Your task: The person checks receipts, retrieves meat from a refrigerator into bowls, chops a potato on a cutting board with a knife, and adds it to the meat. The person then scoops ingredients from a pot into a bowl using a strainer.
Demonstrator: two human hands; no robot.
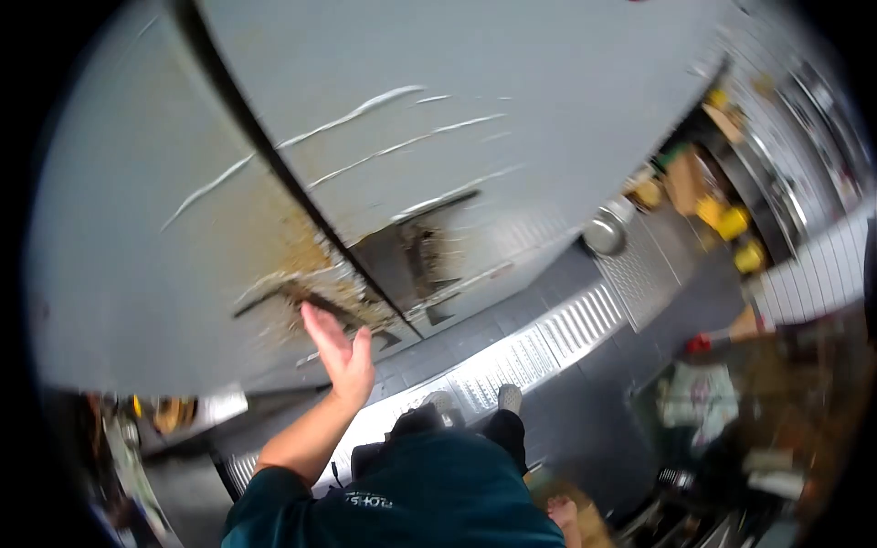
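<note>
My left hand (343, 354) is raised in front of a large grey double-door cabinet (512, 55). Its fingers are stretched out with the thumb apart, and nothing is in it. The fingertips are at the worn, dark recessed handle (315, 301) of the left door; whether they touch it I cannot tell. A matching recessed handle (425, 247) is on the right door, across the dark gap. Brown stains and scraped patches surround both. Low beside my body, my right hand (562, 509) shows only small and blurred, so its fingers are unclear.
Metal drain grates (507, 370) run along the dark tiled floor (580, 416) under my feet. A round metal pot (606, 233) stands past the cabinet's right corner. Yellow items (731, 222) and a cardboard box (685, 181) lie farther right. A cluttered glossy surface (731, 402) is at lower right.
</note>
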